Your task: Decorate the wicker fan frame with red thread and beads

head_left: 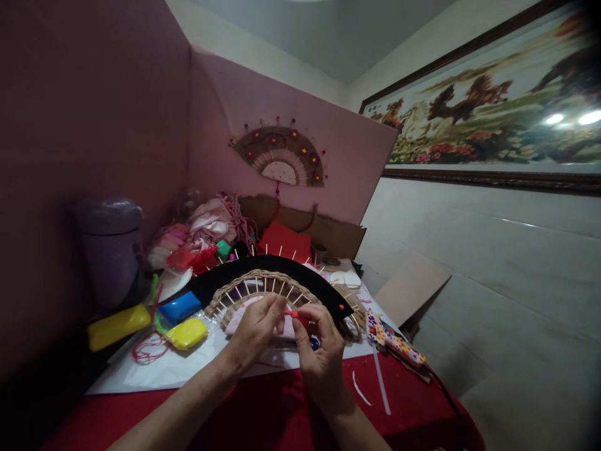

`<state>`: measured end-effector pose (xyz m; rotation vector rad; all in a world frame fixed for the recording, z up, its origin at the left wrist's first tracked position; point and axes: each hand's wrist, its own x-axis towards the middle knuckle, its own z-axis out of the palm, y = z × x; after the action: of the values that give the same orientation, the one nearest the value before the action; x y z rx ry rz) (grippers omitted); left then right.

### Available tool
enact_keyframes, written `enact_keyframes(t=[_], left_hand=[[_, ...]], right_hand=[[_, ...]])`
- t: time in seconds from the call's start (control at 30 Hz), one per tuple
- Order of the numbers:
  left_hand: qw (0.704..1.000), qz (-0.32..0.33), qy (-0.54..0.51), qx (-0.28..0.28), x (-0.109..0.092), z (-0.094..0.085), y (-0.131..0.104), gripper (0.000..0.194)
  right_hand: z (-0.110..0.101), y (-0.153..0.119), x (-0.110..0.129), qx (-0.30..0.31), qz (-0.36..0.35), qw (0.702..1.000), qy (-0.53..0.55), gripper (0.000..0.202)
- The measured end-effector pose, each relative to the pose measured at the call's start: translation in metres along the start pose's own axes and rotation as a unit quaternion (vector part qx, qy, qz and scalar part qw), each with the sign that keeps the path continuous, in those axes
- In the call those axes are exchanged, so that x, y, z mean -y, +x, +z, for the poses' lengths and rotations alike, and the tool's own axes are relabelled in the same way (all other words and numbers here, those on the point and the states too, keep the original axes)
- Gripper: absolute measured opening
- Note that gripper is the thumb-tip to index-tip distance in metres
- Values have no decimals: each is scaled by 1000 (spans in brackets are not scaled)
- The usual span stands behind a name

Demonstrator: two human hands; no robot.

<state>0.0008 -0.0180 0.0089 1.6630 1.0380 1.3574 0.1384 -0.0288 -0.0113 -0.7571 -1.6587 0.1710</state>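
A fan-shaped piece with a black band (pixel 277 263), a woven wicker arc (pixel 263 275) and thin wooden sticks lies in front of me. My left hand (pixel 260 326) is over its lower middle, thumb and fingertips pinched together at one end of a small red piece (pixel 291 312). On the right, my right hand (pixel 322 341) has its thumb and fingers closed round the red material. A small red dot (pixel 342 307) sits near the right end of the black band. The fingers hide part of the pale pink centre (pixel 235 317).
Blue (pixel 181 307) and yellow (pixel 186 334) clay packets lie left, near a lidded container (pixel 110 257). At right are a patterned glue gun (pixel 399 344) and a clear stick (pixel 381 382). A finished fan (pixel 282 153) hangs on the pink panel behind.
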Motion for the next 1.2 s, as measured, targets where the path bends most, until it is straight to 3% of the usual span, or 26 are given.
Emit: enact_keyframes(t=[0.2,0.57,0.77,0.93,1.2], left_hand=[[997,13,70,-24,4,2,0,37],[998,5,31,56,3,2,0,34],[999,18,20,39,-2,1,-1,25],[998,31,13,59,-3,-2,-1,18],[998,43,26,29,-11,-4,2,28]], right_hand=[[1,1,-1,6,-21,1000,7,16],[1,1,-3,13,-28,999,12,19],[1,1,-2,13,-30,999,18,18],[0,2,-2,8,-23,1000,3,17],[1,1,-3,5,-20,1000,3,16]])
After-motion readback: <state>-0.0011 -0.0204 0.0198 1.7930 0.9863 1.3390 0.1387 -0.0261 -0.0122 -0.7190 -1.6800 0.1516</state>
